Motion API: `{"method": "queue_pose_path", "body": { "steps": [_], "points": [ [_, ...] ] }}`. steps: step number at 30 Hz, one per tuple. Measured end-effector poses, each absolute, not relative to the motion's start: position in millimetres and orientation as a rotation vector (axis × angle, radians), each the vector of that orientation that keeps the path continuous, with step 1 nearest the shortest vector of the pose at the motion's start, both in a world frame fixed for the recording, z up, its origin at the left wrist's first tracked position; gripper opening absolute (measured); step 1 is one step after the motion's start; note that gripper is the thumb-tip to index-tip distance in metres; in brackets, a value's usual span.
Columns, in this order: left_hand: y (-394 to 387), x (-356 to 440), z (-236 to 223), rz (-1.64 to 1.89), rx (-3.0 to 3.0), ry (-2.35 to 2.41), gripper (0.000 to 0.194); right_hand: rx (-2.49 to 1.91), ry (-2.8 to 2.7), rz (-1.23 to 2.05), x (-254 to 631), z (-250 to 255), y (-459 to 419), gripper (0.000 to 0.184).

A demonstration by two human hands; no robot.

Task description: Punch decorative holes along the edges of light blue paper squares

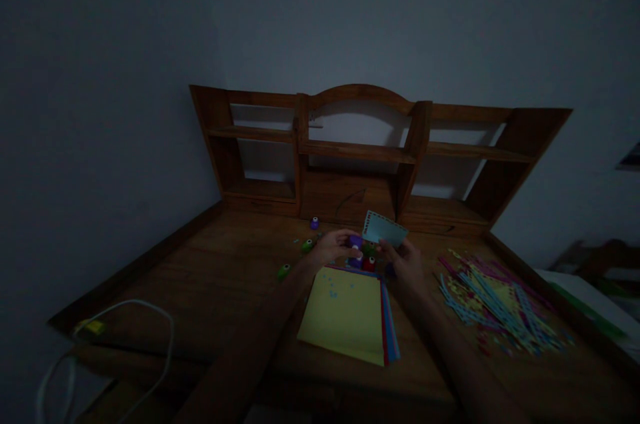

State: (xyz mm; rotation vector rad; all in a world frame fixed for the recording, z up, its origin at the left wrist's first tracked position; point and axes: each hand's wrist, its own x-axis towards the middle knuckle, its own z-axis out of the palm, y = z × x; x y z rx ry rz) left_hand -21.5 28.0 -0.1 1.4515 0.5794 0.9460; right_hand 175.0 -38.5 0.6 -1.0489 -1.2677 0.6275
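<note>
My left hand (334, 247) curls its fingers and thumb around a small purple paper punch (355, 241) behind the paper stack. In my right hand (407, 263), a light-blue piece of paper (384, 229) is pinched between thumb and fingers and tilted up. Its left and top edges show a row of punched shapes. Just under the hands stand another purple punch (356, 262) and a red punch (369, 265). A green punch (369, 249) is partly hidden behind them. Yellow paper (345, 321) tops a stack of coloured sheets, with small blue cut-outs on it.
Green punches (283, 271) and a purple punch (315, 223) stand on the left of the wooden desk (225, 264). Coloured paper strips (495, 301) are heaped at the right. A wooden shelf unit (357, 152) rises behind. A white cable (167, 331) loops over the front left edge.
</note>
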Motion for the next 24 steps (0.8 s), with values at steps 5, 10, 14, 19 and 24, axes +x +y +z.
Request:
{"method": "queue_pose_path", "body": {
  "steps": [5,10,14,19,24],
  "points": [
    [29,-22,-3,0.928,1.476,0.582,0.052,-1.052,-1.266,0.63,174,3,-40,0.025],
    [30,-22,-4,0.921,1.478,0.539,0.053,-1.065,-1.244,0.687,173,3,-41,0.027],
    [33,-19,-7,0.928,1.474,0.553,0.054,-1.076,-1.253,0.668,173,3,-40,0.027],
    [31,-19,-5,0.93,1.462,0.552,0.053,-1.063,-1.254,0.651,173,4,-41,0.027],
    [22,-21,4,0.903,1.443,0.552,0.052,-1.057,-1.266,0.645,173,5,-42,0.027]
  ]
}}
